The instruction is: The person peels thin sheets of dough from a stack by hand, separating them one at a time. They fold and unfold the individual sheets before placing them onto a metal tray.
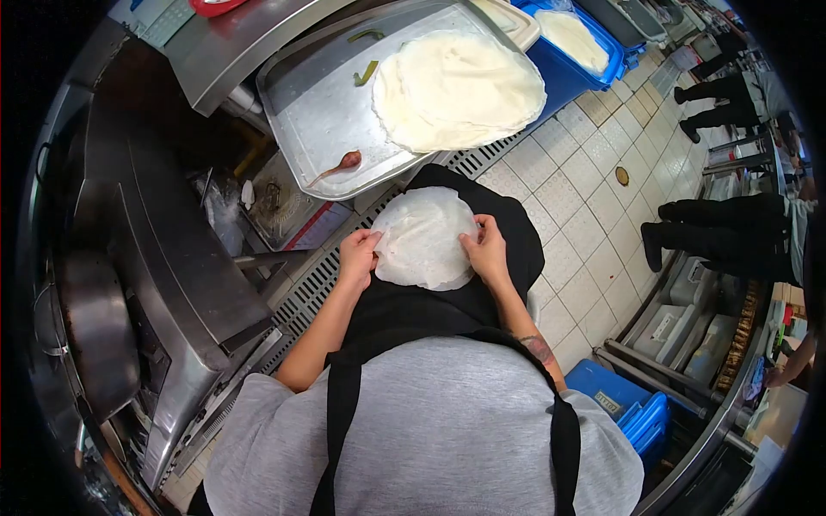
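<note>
A thin, round, whitish pastry sheet [424, 241] hangs above my lap, slightly see-through, with a wavy edge. My left hand [358, 258] pinches its left edge between thumb and fingers. At the opposite edge, my right hand [487, 249] grips it the same way, so the sheet is spread between both hands. Just beyond lies a metal tray [318, 112] with a broad stack of similar pastry sheets [460, 86] on its right side. A small shallot-like bulb [348, 161] and two green scraps [366, 73] also lie in the tray.
A blue bin [559, 64] with more pale sheets stands beyond the tray. Steel equipment [163, 258] and a large pot [86, 335] are at left. Other people's legs [731, 232] show at right on the tiled floor [585, 189]. A blue container [615, 396] sits lower right.
</note>
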Tool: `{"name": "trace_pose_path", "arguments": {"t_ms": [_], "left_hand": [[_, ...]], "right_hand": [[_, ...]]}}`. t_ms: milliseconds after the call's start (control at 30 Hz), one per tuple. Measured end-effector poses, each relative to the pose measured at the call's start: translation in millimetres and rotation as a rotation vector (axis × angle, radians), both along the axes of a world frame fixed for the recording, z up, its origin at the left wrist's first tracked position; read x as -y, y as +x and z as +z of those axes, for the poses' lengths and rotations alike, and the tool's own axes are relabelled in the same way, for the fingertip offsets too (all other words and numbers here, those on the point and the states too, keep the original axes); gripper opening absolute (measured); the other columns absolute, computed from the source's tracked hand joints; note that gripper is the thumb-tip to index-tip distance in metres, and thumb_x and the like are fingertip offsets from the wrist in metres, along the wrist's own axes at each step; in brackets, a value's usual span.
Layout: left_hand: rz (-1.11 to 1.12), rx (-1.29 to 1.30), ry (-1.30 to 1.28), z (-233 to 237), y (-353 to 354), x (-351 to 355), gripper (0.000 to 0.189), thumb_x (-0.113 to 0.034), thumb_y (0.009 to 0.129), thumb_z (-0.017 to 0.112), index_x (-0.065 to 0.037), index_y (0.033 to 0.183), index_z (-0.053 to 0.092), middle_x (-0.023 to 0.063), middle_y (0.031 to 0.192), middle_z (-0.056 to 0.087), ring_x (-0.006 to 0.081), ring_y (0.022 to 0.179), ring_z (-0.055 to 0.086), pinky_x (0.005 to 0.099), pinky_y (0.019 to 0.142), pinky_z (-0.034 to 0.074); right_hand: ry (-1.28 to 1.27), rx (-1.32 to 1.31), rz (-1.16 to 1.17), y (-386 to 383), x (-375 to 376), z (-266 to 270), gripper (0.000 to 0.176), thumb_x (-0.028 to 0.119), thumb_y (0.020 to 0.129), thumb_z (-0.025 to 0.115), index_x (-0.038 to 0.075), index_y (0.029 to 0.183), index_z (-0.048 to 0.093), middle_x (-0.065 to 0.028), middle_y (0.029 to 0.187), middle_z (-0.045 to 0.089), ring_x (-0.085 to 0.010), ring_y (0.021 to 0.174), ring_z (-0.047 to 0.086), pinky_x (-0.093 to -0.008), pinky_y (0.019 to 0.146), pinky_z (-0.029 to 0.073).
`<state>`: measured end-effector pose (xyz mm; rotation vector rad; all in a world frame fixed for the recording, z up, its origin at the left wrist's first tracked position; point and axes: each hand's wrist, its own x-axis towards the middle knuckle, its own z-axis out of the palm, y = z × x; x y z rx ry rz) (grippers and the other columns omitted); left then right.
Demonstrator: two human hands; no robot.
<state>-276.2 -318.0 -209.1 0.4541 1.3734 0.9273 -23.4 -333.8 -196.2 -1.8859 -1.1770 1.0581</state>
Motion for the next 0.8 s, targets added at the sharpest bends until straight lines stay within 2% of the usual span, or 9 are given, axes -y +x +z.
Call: {"name": "trace_pose_path", "arguments": {"t_ms": [100,200,233,300,367,467,567,700,800], "left_hand": [[0.045,0.061,-0.041,-2,-6,-3,0.016,-0.012,0.088,0.063,0.001,0.098,0.059,0.0087,0.086,0.063,0.016,0.068,0.063,0.0287,0.056,0.054],[-0.02,0.069,-0.126,2,-15,-10,0.014,-0.014,0.087,0.064,-0.003,0.095,0.06,0.0074,0.086,0.063,0.0168,0.068,0.063,0.0312,0.059,0.054],[-0.096,0.009,-0.135,5,-19,-12,0.015,-0.015,0.086,0.065,-0.004,0.094,0.06,0.0066,0.086,0.064,0.0166,0.07,0.063,0.0318,0.06,0.054],[-0.248,-0.109,-0.153,8,-25,-15,0.015,-0.018,0.086,0.066,-0.006,0.093,0.06,0.0051,0.086,0.064,0.0163,0.072,0.063,0.0329,0.063,0.055],[-0.264,-0.083,-0.147,6,-27,-17,0.017,-0.02,0.085,0.068,-0.007,0.092,0.06,0.0034,0.086,0.064,0.0151,0.075,0.063,0.0311,0.064,0.053],[-0.27,-0.099,-0.134,10,-26,-22,0.019,-0.023,0.084,0.069,-0.009,0.092,0.06,0.0018,0.086,0.063,0.0128,0.074,0.061,0.0286,0.064,0.052],[-0.258,-0.134,-0.102,9,-20,-27,0.021,-0.024,0.084,0.069,-0.007,0.094,0.062,0.0013,0.083,0.063,0.0111,0.07,0.059,0.0263,0.06,0.049],[-0.217,-0.114,-0.026,-21,-20,-31,0.024,-0.023,0.087,0.066,-0.002,0.097,0.065,0.003,0.08,0.064,0.0113,0.066,0.058,0.0261,0.056,0.046],[-0.163,-0.126,0.01,-30,-19,-28,0.025,-0.022,0.088,0.064,0.001,0.098,0.067,0.0049,0.08,0.066,0.0123,0.067,0.058,0.0269,0.055,0.044]], "right_hand": [[-0.026,0.0,-0.012,13,0,2,0.04,0.012,0.072,0.073,0.004,0.108,0.056,-0.0127,0.076,0.063,-0.0228,0.071,0.064,-0.0339,0.068,0.05],[0.008,0.133,0.162,25,5,-2,0.04,0.008,0.075,0.072,0.004,0.111,0.055,-0.0073,0.071,0.06,-0.0148,0.067,0.061,-0.03,0.061,0.05],[0.031,0.164,0.211,27,7,-2,0.044,0.011,0.074,0.072,0.003,0.113,0.055,-0.01,0.075,0.061,-0.0188,0.069,0.062,-0.0321,0.065,0.051],[0.012,0.155,0.224,27,11,1,0.045,0.013,0.073,0.073,0.003,0.114,0.055,-0.0112,0.078,0.062,-0.0198,0.07,0.062,-0.0325,0.068,0.052],[-0.005,0.144,0.24,26,11,5,0.046,0.014,0.074,0.073,0.003,0.114,0.055,-0.0136,0.082,0.063,-0.0228,0.07,0.064,-0.0336,0.069,0.052],[0.052,0.248,0.229,19,2,2,0.046,0.015,0.074,0.073,0.004,0.115,0.055,-0.0165,0.09,0.062,-0.029,0.08,0.064,-0.0368,0.075,0.052],[0.26,0.469,0.227,1,-17,22,0.038,0.015,0.075,0.07,0.006,0.11,0.058,-0.019,0.105,0.059,-0.0356,0.094,0.059,-0.0433,0.08,0.049],[0.488,0.393,0.354,-15,-57,13,0.03,0.014,0.078,0.068,0.009,0.107,0.061,-0.0168,0.105,0.057,-0.0369,0.096,0.057,-0.0451,0.08,0.049],[0.38,0.493,0.41,-24,-73,0,0.027,0.016,0.078,0.069,0.009,0.103,0.063,-0.015,0.1,0.059,-0.0355,0.092,0.059,-0.0451,0.076,0.05]]}}
